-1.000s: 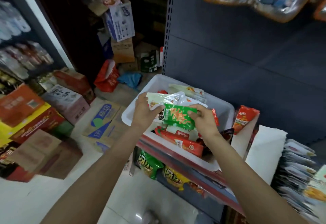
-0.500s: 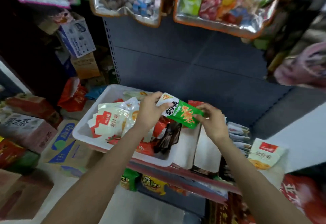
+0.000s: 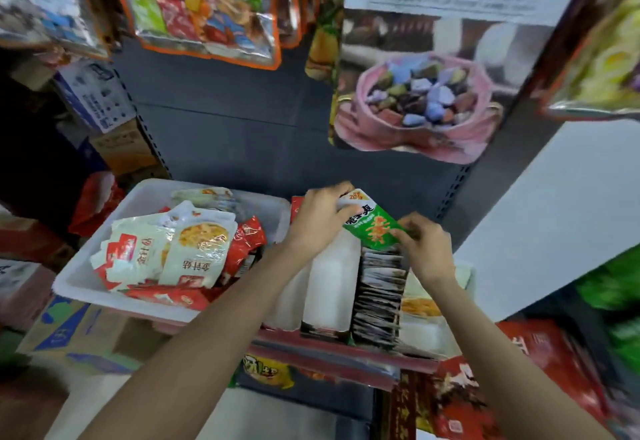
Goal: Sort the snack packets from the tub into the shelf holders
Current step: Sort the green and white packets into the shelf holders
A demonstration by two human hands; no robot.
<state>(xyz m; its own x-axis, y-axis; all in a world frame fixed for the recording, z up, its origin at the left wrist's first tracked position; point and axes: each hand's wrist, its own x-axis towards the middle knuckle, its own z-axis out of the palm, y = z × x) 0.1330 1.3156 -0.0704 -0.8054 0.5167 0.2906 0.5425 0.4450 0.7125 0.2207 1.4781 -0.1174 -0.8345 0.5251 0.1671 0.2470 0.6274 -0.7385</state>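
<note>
Snack packets point(image 3: 173, 252) fill the white tub point(image 3: 86, 276) standing at the left end of the shelf point(image 3: 332, 353), well left of both hands. Right of the tub stand the white shelf holders point(image 3: 329, 287), one packed with dark packets point(image 3: 379, 294). Above that holder, a green packet point(image 3: 372, 228) is held tilted between the hands: the left hand point(image 3: 318, 221) grips its upper white end with curled fingers, and the right hand point(image 3: 427, 247) pinches its lower right edge. The hands are apart, joined only by the packet.
</note>
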